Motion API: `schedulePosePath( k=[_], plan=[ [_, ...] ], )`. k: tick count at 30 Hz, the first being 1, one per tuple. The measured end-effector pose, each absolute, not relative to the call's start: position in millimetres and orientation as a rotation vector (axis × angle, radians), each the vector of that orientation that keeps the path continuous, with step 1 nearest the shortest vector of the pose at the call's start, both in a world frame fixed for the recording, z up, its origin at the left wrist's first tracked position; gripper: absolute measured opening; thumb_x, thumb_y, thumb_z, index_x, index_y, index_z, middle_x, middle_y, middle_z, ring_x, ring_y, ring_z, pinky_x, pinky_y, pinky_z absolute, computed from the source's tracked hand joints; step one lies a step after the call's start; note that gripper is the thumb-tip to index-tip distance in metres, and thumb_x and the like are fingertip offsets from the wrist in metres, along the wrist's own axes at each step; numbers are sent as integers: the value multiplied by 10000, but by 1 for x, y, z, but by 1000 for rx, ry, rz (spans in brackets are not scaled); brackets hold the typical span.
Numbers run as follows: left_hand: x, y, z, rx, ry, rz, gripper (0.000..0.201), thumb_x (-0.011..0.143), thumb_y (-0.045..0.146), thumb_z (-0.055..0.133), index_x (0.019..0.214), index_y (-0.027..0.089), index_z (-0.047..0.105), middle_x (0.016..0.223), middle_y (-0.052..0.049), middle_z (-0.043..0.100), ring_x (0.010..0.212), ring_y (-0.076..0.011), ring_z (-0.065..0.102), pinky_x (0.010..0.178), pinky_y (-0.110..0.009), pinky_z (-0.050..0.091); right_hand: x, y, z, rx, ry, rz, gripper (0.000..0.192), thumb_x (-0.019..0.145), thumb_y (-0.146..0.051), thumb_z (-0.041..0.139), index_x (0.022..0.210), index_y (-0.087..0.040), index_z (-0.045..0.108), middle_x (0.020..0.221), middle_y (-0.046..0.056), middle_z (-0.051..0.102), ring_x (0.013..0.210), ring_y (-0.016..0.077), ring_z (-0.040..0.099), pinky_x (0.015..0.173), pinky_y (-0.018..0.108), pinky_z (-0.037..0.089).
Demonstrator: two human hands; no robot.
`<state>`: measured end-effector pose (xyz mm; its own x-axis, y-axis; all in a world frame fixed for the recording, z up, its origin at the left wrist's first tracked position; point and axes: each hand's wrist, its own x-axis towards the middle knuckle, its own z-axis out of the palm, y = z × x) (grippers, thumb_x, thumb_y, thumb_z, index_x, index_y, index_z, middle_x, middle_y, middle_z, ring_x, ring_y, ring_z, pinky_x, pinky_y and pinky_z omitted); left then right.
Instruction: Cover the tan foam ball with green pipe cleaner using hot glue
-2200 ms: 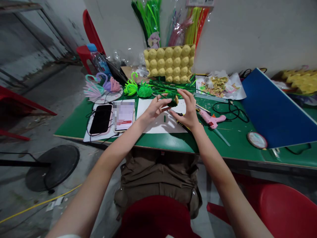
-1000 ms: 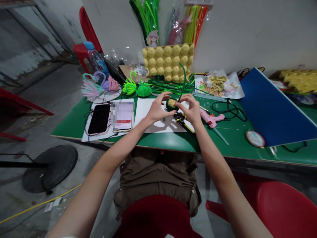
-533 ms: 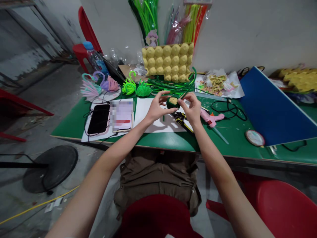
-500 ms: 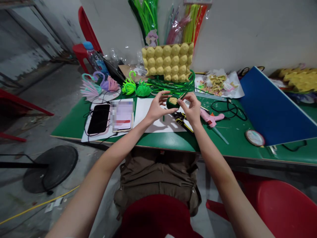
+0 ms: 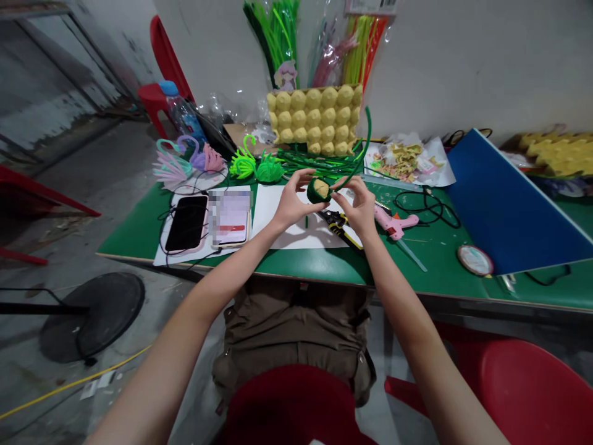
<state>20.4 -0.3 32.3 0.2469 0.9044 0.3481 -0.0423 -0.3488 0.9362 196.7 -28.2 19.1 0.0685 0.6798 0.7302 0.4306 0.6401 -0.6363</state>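
My left hand (image 5: 293, 201) grips a small yellow egg-carton cup (image 5: 321, 188) between thumb and fingers; dark green pipe cleaner is wrapped round its side. A free length of green pipe cleaner (image 5: 364, 154) rises from the cup and curves up past my right hand (image 5: 357, 203). That hand's thumb and forefinger are pinched on the pipe cleaner near the cup's right edge. Under my hands lie black-and-yellow pliers (image 5: 343, 230) on white paper (image 5: 296, 240). A pink glue gun (image 5: 393, 222) rests just right of my right hand.
Behind stand a yellow egg carton (image 5: 315, 117) and loose green pipe cleaners (image 5: 319, 164). Pipe-cleaner swans (image 5: 243, 162), two phones (image 5: 186, 224) and a bottle (image 5: 183, 111) are at left. A blue board (image 5: 514, 210), scraps (image 5: 403, 157) and a roll of tape (image 5: 475, 259) lie right.
The cup has tilted and shifted slightly left in my left hand. The free pipe-cleaner end now stands up higher, and my right fingers have moved a little away from the cup's top.
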Motion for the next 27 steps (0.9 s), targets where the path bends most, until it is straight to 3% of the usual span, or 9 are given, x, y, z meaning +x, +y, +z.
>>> schedulePosePath(
  k=[4, 8, 12, 16, 19, 22, 27],
  plan=[
    [17, 2, 30, 1798, 834, 1313, 733, 562, 263, 907, 1223, 218, 594, 1297, -101, 667, 1275, -308, 609, 1055, -376, 457, 208, -30, 22, -937, -1646, 372, 184, 935, -361, 617, 1018, -251, 738, 1028, 58, 754, 986, 227, 697, 910, 398, 567],
    [14, 10, 21, 2025, 900, 1312, 732, 620, 198, 836, 1292, 219, 546, 1328, -98, 673, 1255, -285, 637, 1019, -388, 503, 225, -42, 29, -976, -1684, 507, 166, 916, -259, 612, 959, -245, 772, 1007, 54, 772, 1009, 223, 707, 950, 386, 563],
    [12, 16, 15, 2084, 959, 1331, 722, 627, 228, 842, 1285, 202, 545, 1313, -103, 689, 1237, -286, 658, 1001, -394, 528, 233, -66, 35, -948, -1859, 543, 184, 917, -247, 621, 905, -265, 803, 997, 61, 777, 987, 218, 721, 924, 380, 587],
    [11, 19, 13, 2099, 952, 1340, 730, 622, 229, 850, 1286, 204, 550, 1284, -100, 711, 1225, -288, 675, 996, -396, 536, 238, -92, 37, -947, -2082, 612, 259, 971, -277, 565, 1101, -266, 788, 1123, 68, 788, 1057, 235, 731, 932, 380, 600],
    [9, 20, 12, 2152, 891, 1338, 739, 632, 235, 855, 1305, 200, 551, 1300, -112, 707, 1239, -296, 673, 997, -401, 541, 268, -99, 43, -1094, -2037, 485, 279, 971, -291, 556, 1156, -259, 763, 1159, 74, 784, 1095, 251, 727, 973, 395, 588],
    [6, 21, 12, 2213, 807, 1349, 737, 653, 250, 853, 1324, 186, 555, 1329, -126, 695, 1254, -301, 666, 1028, -414, 538, 323, -93, 49, -1352, -1945, 278, 315, 914, -234, 545, 1147, -231, 757, 1169, 108, 762, 1040, 266, 727, 937, 439, 590],
    [3, 22, 15, 2255, 593, 1393, 714, 702, 353, 875, 1327, 190, 570, 1337, -133, 693, 1253, -279, 668, 1091, -418, 524, 389, -77, 41, -1653, -2251, 313, 432, 739, -86, 512, 1053, -222, 776, 1101, 122, 758, 1006, 287, 717, 869, 425, 582]
  ],
)
